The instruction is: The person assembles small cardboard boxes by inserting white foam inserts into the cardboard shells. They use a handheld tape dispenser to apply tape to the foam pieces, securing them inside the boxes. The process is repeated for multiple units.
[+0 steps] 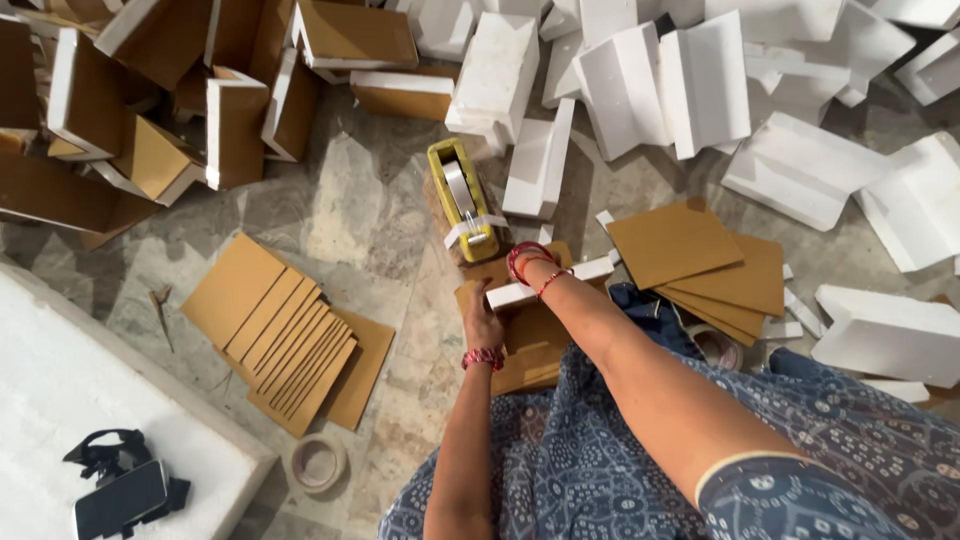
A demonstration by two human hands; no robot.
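Centrally, white foam strip (550, 283) lies on brown cardboard piece (530, 335), long axis running left-right, slightly rising to right. Left hand (481, 318) clasps cardboard's left edge, fingers touching strip's left end. Right hand (528, 262) mostly hidden behind wrist bangles; grip cannot be told. Yellow tape dispenser (462, 195) stands just beyond on stone floor (370, 210), long axis pointing away. Cardboard stacks (275, 335) left, more cardboard sheets (700, 265) right. Tape roll (318, 462) near left arm. Foam blocks (660, 85) heaped beyond.
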